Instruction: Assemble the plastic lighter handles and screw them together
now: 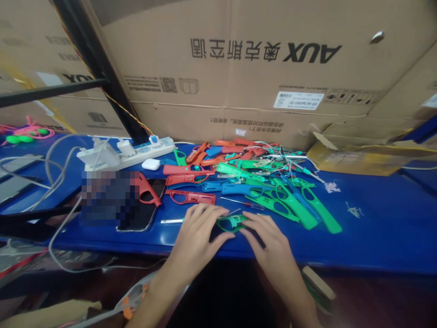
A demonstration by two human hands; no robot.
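Observation:
Near the front edge of the blue table, a green long-nosed gas lighter [233, 222] lies between both hands, its inner parts partly showing. Its silvery metal tube [171, 221] sticks out to the left. My left hand [201, 228] grips the left part of the lighter between thumb and fingers. From the right, my right hand [268, 234] pinches the handle end; the fingers hide part of the casing. Just behind my hands lies a thin screwdriver [251, 203]. Beyond it are blue casing halves [246, 189], green halves [300, 209] and red halves [191, 197].
A phone [150, 214] with a red casing piece [146, 189] on it lies at the left. Behind it stand a power strip [139, 155] with plugs and a white earphone case [150, 164]. Large cartons [239, 82] wall off the back; small white bits [355, 210] lie at right.

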